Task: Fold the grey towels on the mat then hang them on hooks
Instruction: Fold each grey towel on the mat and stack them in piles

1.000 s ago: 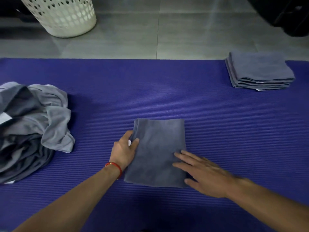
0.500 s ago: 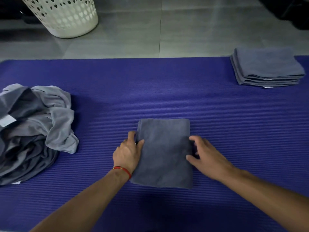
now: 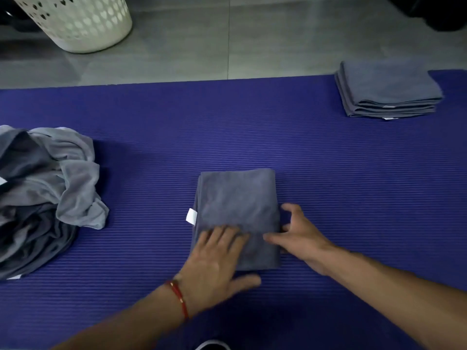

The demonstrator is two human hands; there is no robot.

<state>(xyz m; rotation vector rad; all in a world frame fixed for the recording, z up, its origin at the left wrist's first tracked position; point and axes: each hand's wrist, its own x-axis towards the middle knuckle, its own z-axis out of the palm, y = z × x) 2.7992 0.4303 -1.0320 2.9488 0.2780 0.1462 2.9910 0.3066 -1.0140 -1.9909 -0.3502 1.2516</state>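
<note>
A folded grey towel (image 3: 237, 205) lies flat on the blue ribbed mat (image 3: 328, 185), near the mat's middle and toward its near edge. The towel is a dark slate grey, folded into a tidy upright rectangle with a soft, nap-like surface, layered edges showing down its left side and a small white care tag (image 3: 191, 216) sticking out from that side. A faint crease crosses it at about the level of the hands. The left hand (image 3: 217, 261), with a red string bracelet (image 3: 180, 299) at its wrist, lies flat on the towel's near left part, fingers straight and spread. The right hand (image 3: 300, 238) takes the towel's right edge, thumb on top and fingers curled at the side, pinching the layers. Left of the folded towel, at the mat's left end, sits a crumpled heap of grey towels (image 3: 43, 195). At the mat's far right corner rests a neat stack of folded grey towels (image 3: 386, 92). Beyond the mat's far edge, on the grey tiled floor (image 3: 202, 46), stands a white perforated laundry basket (image 3: 75, 21).
</note>
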